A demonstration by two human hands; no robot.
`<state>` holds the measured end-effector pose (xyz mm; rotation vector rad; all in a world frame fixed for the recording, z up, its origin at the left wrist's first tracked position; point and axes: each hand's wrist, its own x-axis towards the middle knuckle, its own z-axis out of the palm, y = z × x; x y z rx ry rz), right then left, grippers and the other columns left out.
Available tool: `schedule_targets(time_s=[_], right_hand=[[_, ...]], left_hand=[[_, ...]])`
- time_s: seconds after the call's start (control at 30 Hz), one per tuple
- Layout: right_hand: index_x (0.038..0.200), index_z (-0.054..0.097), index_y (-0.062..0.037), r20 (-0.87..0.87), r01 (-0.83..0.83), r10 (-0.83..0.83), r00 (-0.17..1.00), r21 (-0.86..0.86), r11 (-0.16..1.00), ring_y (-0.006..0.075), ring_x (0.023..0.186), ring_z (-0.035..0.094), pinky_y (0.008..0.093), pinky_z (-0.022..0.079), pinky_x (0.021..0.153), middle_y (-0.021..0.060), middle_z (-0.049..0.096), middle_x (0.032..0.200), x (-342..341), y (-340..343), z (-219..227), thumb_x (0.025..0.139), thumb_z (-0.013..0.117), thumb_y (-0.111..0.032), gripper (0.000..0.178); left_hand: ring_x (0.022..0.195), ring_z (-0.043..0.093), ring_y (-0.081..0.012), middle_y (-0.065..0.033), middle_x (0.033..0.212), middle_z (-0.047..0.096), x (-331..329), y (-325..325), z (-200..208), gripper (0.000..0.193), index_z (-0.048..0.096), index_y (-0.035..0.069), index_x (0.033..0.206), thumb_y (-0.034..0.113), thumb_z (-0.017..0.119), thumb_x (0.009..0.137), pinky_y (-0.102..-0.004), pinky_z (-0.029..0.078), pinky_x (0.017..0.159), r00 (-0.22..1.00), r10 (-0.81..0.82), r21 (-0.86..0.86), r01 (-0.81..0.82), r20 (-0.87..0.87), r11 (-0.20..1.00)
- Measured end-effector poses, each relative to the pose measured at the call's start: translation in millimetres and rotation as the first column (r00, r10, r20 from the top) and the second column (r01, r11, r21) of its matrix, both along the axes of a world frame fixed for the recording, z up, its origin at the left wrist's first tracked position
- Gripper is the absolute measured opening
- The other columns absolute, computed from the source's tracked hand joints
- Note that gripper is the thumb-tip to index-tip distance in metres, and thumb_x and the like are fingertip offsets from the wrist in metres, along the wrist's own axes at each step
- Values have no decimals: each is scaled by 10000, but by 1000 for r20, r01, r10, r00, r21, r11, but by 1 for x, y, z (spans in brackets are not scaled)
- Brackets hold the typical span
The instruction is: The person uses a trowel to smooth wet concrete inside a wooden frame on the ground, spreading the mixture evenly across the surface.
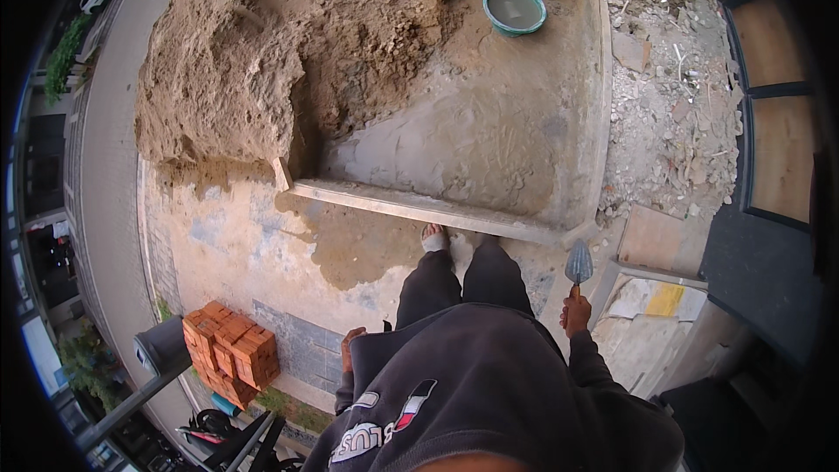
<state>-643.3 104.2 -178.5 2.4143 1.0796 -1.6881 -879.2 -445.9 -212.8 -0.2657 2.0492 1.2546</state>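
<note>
My right hand (575, 313) is closed around the handle of a pointing trowel (578, 264), its grey blade directed away from me. On the other side, my left hand (350, 348) hangs low beside my dark sweatshirt; its fingers are too small and hidden to read. Just beyond my feet lies a wood-edged mixing trough (419, 205) with wet grey mortar (463, 144) spread across its floor. A round green tub (514, 10) of greyish water stands at the trough's far right. Brown sand (288, 44) is heaped high over the far left part.
Stacked orange bricks (232, 350) stand at the lower left, near a grey bin (162, 345). Rubble (673, 114) covers the ground right of the trough. A board (651, 236) and a paper-topped box (655, 299) lie near the trowel. A wet patch (358, 245) darkens the pavement.
</note>
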Motion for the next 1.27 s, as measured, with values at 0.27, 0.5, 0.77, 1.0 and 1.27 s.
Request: schedule_targets(time_s=[0.27, 0.5, 0.77, 1.0, 1.27], right_hand=[[923, 476, -94, -207, 210, -194, 959, 60, 976, 185, 464, 504, 349, 426, 383, 61, 506, 672, -30, -41, 12, 899, 559, -225, 156], [978, 475, -102, -195, 306, -294, 936, 35, 951, 199, 501, 525, 363, 452, 423, 79, 520, 700, -41, -43, 16, 918, 537, -277, 196], [991, 474, -95, -215, 358, -331, 919, 101, 928, 191, 513, 527, 359, 457, 439, 74, 516, 705, -46, -42, 23, 932, 513, -296, 213], [955, 490, -89, -244, 339, -289, 926, 193, 921, 195, 525, 533, 354, 453, 438, 65, 511, 684, -38, -48, 14, 927, 520, -288, 204], [898, 518, -103, -247, 360, -324, 913, 117, 925, 206, 528, 541, 352, 450, 436, 66, 520, 674, -54, -48, 20, 924, 532, -318, 217]], left_hand=[[842, 635, -141, -81, 934, 696, -23, -18, -1, 200, 660, -19, 1069, 109, 615, 922, -291, 520, 754, 993, 90, -37, -87, 80, 996], [845, 615, -141, -50, 940, 683, -96, 22, 45, 349, 616, 34, 1181, 240, 596, 901, -315, 482, 688, 976, 104, -92, -88, 192, 992], [951, 646, -211, -105, 1025, 692, -160, 19, 42, 406, 605, 41, 1218, 254, 582, 874, -368, 505, 786, 987, -126, -157, 140, 97, 978], [830, 648, -196, -124, 902, 697, -193, 22, 50, 335, 640, -16, 1110, 216, 585, 875, -319, 509, 743, 984, -173, -166, 164, -44, 973], [824, 660, -209, -125, 875, 700, -198, 27, 54, 316, 649, -3, 1115, 179, 594, 864, -302, 511, 755, 993, -108, -136, 112, 37, 984]])
